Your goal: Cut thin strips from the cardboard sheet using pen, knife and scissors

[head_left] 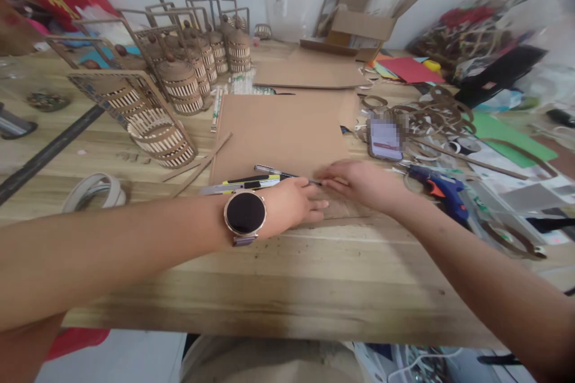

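Observation:
My left hand, with a round dark-faced watch on its wrist, lies palm down on the near edge of the brown cardboard sheet. Its fingers are stretched to the right. Close to its fingertips, my right hand has its fingers drawn together at the dark end of a slim pen; the exact grip is partly hidden. Beside the left wrist lie yellow-and-black utility knives, partly covered by that hand. Thin brown strips cross at the sheet's left edge.
Several bamboo lanterns with handles stand at back left. A white tape roll sits near my left forearm. To the right are a phone, a blue glue gun and curled brown strips. An opened carton stands behind.

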